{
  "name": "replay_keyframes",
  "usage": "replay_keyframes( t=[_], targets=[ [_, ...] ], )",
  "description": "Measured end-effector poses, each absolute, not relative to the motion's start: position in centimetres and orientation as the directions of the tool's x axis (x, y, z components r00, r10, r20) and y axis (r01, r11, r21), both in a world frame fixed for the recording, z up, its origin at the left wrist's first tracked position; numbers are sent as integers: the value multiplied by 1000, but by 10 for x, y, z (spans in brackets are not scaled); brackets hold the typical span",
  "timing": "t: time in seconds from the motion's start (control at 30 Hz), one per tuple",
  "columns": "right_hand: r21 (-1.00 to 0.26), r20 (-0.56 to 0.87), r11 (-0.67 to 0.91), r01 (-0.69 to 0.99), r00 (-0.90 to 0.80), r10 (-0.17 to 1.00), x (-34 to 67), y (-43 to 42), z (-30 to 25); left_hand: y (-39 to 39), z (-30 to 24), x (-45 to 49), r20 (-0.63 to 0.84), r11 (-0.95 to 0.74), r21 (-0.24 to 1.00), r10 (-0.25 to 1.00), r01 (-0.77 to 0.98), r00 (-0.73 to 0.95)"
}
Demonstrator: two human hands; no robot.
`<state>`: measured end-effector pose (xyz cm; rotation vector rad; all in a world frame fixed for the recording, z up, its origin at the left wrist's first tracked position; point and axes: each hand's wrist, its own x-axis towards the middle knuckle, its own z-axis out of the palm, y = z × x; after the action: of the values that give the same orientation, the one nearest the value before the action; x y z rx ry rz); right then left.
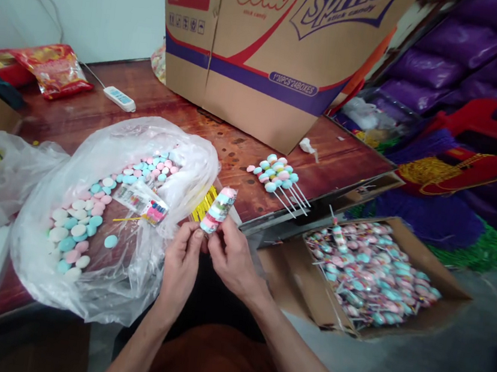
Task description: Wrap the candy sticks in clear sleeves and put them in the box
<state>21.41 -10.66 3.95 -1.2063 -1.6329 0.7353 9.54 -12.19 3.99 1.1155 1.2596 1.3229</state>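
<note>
Left hand (184,253) and right hand (233,259), close together, pinch the lower end of the candy (219,208), which points to one o'clock; bag (121,294) at nine. Probably light, squashy, slick-wrapped: best gripped low, gently.

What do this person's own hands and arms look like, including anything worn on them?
The left hand and right hand are ungloved, with no rings visible. The forearms are bare, with no sleeves, watch or bracelet in view. A rust-brown top shows between them.
</note>
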Motion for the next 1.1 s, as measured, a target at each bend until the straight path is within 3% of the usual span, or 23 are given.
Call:
replay_keyframes(
  t=[0.07, 0.13, 0.2, 0.27, 0.33, 0.4, 0.5, 0.63, 0.73, 0.9, 1.0, 1.1],
  targets=[
    [-931, 220, 230, 285, -64, 973, 216, -108, 42, -122, 41, 95, -8, 1, 997, 996, -82, -88],
    [-995, 37, 45, 84, -96, 995, 217, -108, 44, -120, 43, 93, -66, 54, 980, 996, -192, -60],
    [-980, -137, -160, -119, -181, 974, 217, -109, 44, -117, 46, 93, -177, 163, 923, 984, -347, -9],
    [-955, -176, -219, -199, -211, 961, 217, -112, 42, -114, 49, 92, -300, 293, 824, 952, -486, 66],
    [-992, -40, -52, -113, -107, 994, 218, -115, 41, -111, 52, 93, -392, 391, 729, 911, -562, 125],
    [-963, 246, 244, 111, 7, 969, 222, -117, 38, -109, 56, 94, -451, 451, 660, 878, -601, 163],
    [-709, 605, 559, 430, -37, 795, 231, -118, 33, -108, 61, 98, -523, 518, 559, 826, -648, 210],
    [-429, 739, 643, 635, -164, 654, 243, -119, 31, -110, 64, 104, -581, 578, 486, 774, -655, 252],
    [-370, 720, 601, 708, -191, 668, 251, -120, 33, -111, 65, 110, -555, 578, 524, 789, -625, 265],
    [-459, 683, 532, 711, -100, 724, 258, -125, 41, -112, 66, 132, -544, 554, 602, 812, -575, 212],
    [-651, 612, 448, 612, 74, 788, 262, -132, 46, -110, 62, 145, -503, 552, 629, 826, -547, 255],
    [-870, 419, 318, 377, 228, 879, 271, -144, 53, -107, 51, 151, -369, 466, 728, 884, -503, 287]
  ],
)
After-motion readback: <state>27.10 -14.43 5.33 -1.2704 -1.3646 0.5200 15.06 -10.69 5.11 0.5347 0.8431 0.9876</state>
